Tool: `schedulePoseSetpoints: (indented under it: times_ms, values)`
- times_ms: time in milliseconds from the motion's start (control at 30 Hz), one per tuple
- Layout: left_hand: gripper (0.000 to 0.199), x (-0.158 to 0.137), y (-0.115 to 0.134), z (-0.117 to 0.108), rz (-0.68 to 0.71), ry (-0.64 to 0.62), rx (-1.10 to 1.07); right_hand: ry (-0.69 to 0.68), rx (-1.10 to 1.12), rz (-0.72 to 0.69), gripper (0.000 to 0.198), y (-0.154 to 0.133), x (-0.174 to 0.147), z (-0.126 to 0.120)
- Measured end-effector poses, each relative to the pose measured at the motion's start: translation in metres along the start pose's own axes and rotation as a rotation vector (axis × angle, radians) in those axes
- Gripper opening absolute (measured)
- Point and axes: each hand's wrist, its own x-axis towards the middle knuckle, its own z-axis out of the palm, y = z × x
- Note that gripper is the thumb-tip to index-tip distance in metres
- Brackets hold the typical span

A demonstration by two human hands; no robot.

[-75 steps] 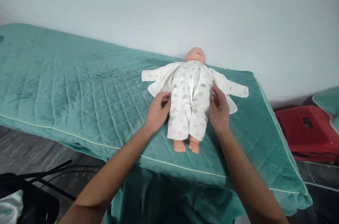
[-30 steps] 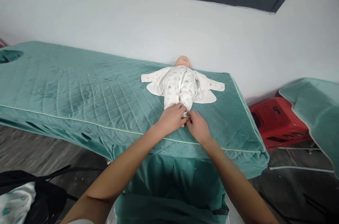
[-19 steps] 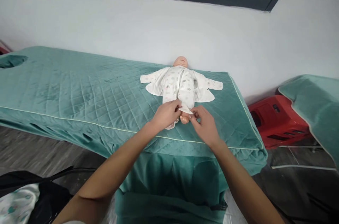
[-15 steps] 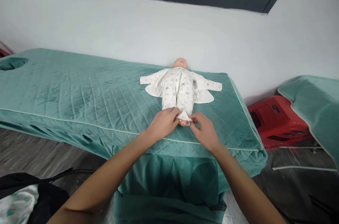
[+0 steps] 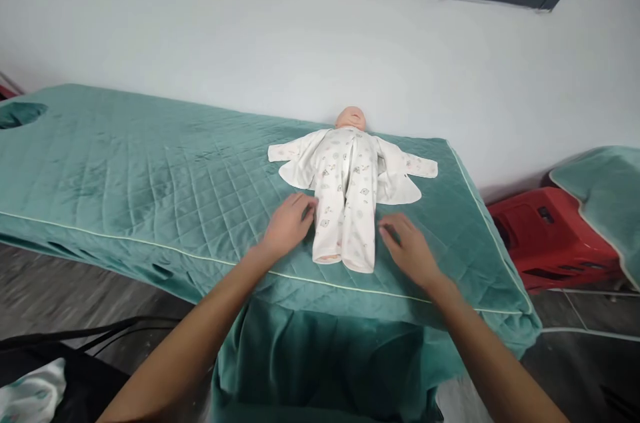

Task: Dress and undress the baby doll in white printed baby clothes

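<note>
Bed [image 5: 150,163] ran wide open left of doll [image 5: 336,169]; spread sleeves [image 5: 283,152] jutted out both sides, wall [image 5: 300,49] barred far edge!

A doll [image 5: 351,118] in a printed white outfit [image 5: 363,193] lies on its back, sleeves [image 5: 423,166] spread, upon a quilted green cover [image 5: 200,169]. The left hand [image 5: 290,226] and right hand [image 5: 411,251], fingers loosely bent, flank its trouser legs [image 5: 329,229].

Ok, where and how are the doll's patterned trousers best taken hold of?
Probably by the cuffs, pinched from the near edge of the bed: the trousers lie with both legs straight, side by side, loose open ends facing that edge.
</note>
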Motion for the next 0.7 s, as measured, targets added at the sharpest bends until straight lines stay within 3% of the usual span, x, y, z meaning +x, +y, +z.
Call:
schedulePoseSetpoints:
  times_ms: [100,233,433,600,700]
  values:
    - [0.033,0.036,-0.030,0.017,0.023,0.030,0.211,0.022,-0.193,-0.075,0.033,0.033,0.046,0.014]
    - [0.038,0.070,-0.051,0.036,0.064,-0.084,0.293,-0.143,-0.280,-0.229,0.040,0.061,0.088,0.030]
    - [0.038,0.093,-0.065,0.043,0.280,-0.260,0.097,-0.154,-0.244,-0.217,0.038,0.063,0.087,0.036]
    - [0.041,0.099,-0.053,0.055,0.152,-0.192,-0.096,-0.105,-0.237,-0.133,0.033,0.055,0.085,0.035]
    - [0.037,0.098,-0.050,0.060,0.116,-0.199,-0.118,-0.150,-0.213,-0.131,0.033,0.054,0.089,0.036]
